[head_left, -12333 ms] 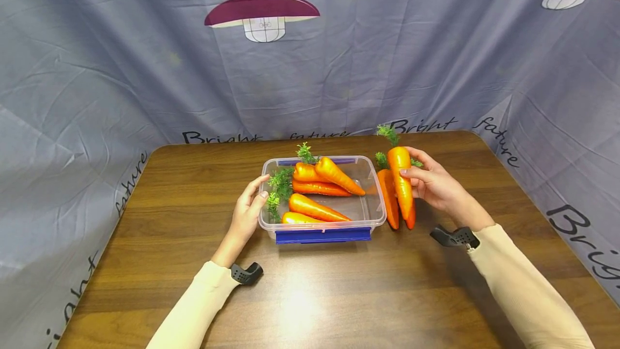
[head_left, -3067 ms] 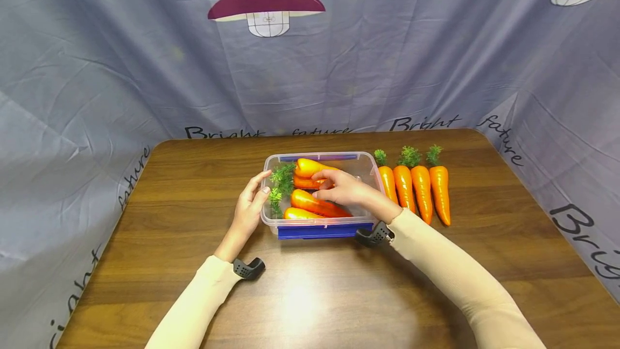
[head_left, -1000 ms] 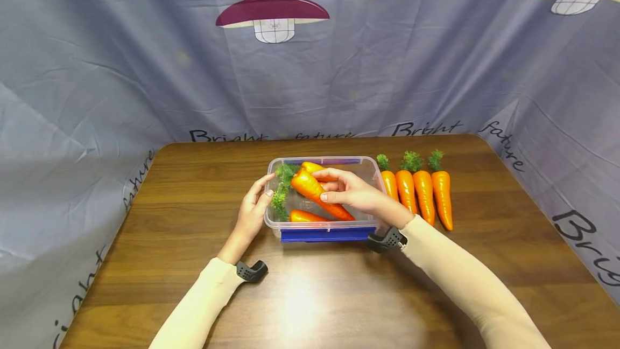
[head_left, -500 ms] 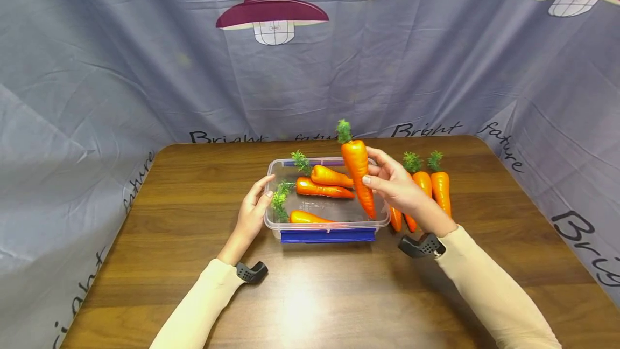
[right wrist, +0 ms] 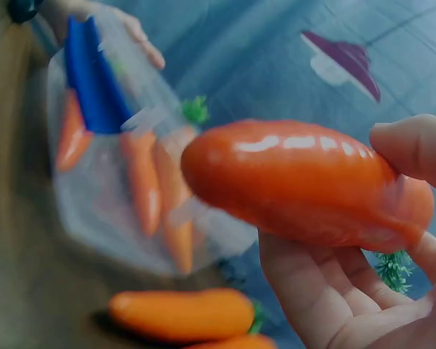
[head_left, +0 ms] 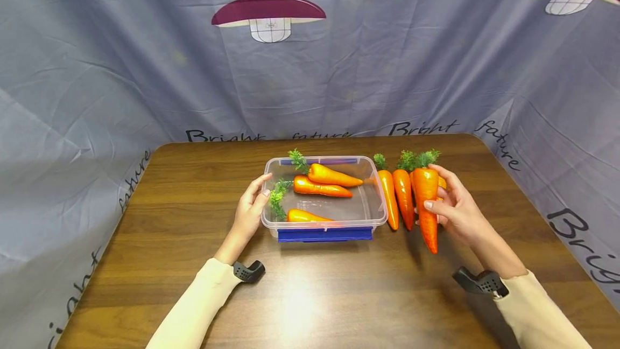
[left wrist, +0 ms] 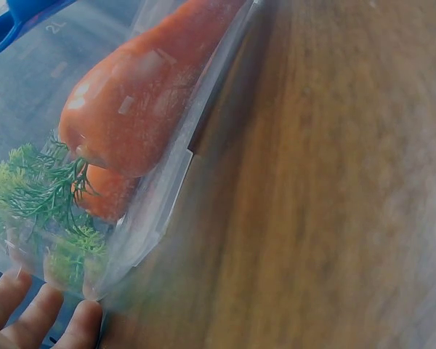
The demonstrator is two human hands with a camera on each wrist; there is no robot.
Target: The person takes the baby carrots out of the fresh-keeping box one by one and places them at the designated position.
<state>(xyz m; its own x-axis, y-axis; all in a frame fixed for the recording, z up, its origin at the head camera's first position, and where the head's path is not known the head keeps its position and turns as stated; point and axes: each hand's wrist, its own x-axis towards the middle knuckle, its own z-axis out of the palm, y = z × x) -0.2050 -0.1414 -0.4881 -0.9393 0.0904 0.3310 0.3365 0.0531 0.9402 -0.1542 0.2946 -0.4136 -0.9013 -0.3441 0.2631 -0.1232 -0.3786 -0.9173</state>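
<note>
In the head view, my right hand [head_left: 457, 211] grips an orange carrot [head_left: 427, 203] with green leaves, thumb on its near side. It hangs tip down in front of a row of carrots [head_left: 403, 198] right of the box, partly hiding those behind. The right wrist view shows this carrot [right wrist: 298, 185] between thumb and fingers. My left hand [head_left: 247, 214] rests against the left end of a clear plastic box [head_left: 375, 220]; its fingertips [left wrist: 80, 320] touch the wall. Inside lie three visible carrots [head_left: 334, 175], leaves to the left.
The box has blue clips [head_left: 324, 235] on its long sides. It stands on a brown wooden table [head_left: 194, 193]. A grey curtain [head_left: 339, 79] printed with lamps and lettering rises behind and at both sides.
My right hand has lifted a carrot from the middle of the box and carried it right, over the row on the table. The row has grown since the earliest frame. My left hand stays put.
</note>
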